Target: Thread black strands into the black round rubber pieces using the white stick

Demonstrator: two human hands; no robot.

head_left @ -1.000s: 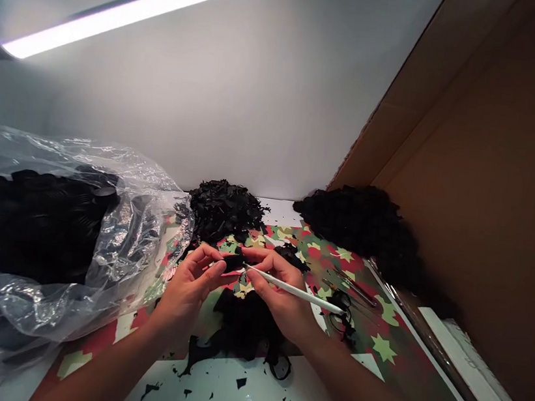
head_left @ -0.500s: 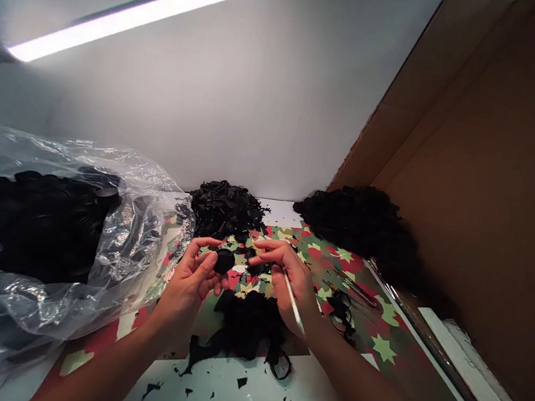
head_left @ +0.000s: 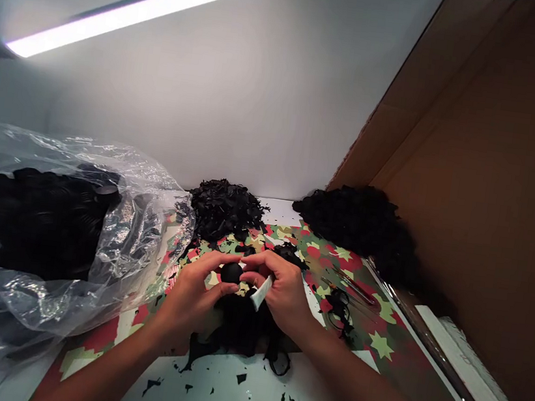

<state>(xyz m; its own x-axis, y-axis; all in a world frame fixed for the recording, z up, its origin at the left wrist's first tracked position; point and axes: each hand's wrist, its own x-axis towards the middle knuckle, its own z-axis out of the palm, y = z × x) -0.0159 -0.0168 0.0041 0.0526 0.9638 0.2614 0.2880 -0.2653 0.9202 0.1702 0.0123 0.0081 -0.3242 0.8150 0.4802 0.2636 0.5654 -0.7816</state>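
Note:
My left hand point(head_left: 190, 290) pinches a small round black rubber-like piece point(head_left: 231, 273) between thumb and fingers. Close against its right side is my right hand point(head_left: 288, 294), closed around a slim white-handled tool point(head_left: 261, 294). The handle's end points down toward me, while the tool's tip is hidden by the fingers. Whether the right fingertips touch the round piece or only the tool does, I cannot tell. Below both hands lies a dark heap of black pieces and trimmings point(head_left: 246, 326), with a thin black ring point(head_left: 281, 364) at its near right edge.
A clear plastic bag point(head_left: 128, 287) on the left holds many round black pieces point(head_left: 42, 223). Black shreds point(head_left: 227, 208) are piled at the back, and another black pile point(head_left: 354, 218) sits back right. Tweezers point(head_left: 357, 286) lie on the patterned sheet point(head_left: 381, 347). Cardboard point(head_left: 486, 190) walls the right.
My right hand has moved left to meet the round piece, and the white tool has swung round in it. My left hand has turned the piece and lowered it slightly.

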